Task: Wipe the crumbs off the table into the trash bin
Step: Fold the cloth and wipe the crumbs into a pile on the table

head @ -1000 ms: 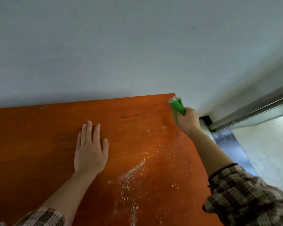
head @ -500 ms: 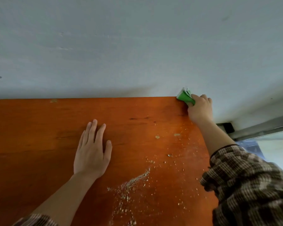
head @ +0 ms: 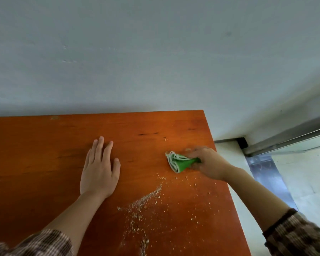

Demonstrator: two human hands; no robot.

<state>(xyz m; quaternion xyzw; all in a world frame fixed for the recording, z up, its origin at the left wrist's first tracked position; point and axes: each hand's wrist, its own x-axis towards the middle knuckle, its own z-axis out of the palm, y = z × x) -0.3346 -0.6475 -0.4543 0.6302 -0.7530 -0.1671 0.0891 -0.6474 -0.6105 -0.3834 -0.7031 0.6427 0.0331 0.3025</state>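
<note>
My hands split the work: one wipes, one braces.

My right hand (head: 209, 164) is closed around the bunched green cloth (head: 180, 162), pressing it to the tabletop (head: 44, 154) near the far right corner, so I can drag strays toward me. The crumbs (head: 146, 198) lie in a loose trail from the middle toward the near edge, with specks scattered toward the right edge. My left hand (head: 100, 170) rests flat, fingers spread, holding nothing, likely to steady me. No trash bin is in view.
</note>
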